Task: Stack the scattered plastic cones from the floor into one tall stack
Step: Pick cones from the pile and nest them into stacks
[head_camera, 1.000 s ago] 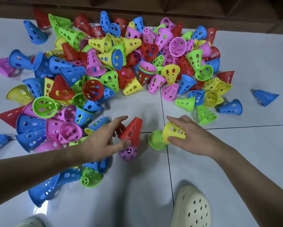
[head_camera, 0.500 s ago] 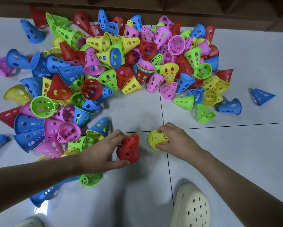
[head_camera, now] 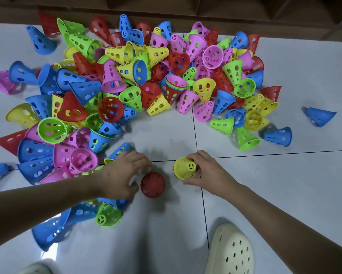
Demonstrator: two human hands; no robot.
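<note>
- On the white tiled floor, just below the pile, two cones stand upright, tips toward the camera: a red cone and, at its 3 o'clock and clear of it, a yellow cone with a green rim showing beneath, so it appears already nested over another.
- Right hand wraps the yellow cone from its 3 o'clock side, fingers curled over the top edge and thumb at the base, pinching it.
- Left hand sits at the red cone's 9 o'clock, fingers spread and loosely bent; the thumb is at or just beside the cone's wall, and whether it actually grips cannot be told.
- Judged from this layout, the step in hand is building the first short stacks near the feet; most of the job is not yet done.
- Next move likely calls for lifting one cone and lowering it, wide mouth down, squarely over the other's tip so the two starts become one.
- Beyond the hands, from 10 to 2 o'clock, the scattered pile of blue, pink, green, yellow and red cones lies mostly on its sides; a small multicoloured nested stack rests mouth-up near its middle.
- Outliers: two blue cones lie apart at 2 o'clock.
- At 5 o'clock, a cream perforated clog edges into view.
</note>
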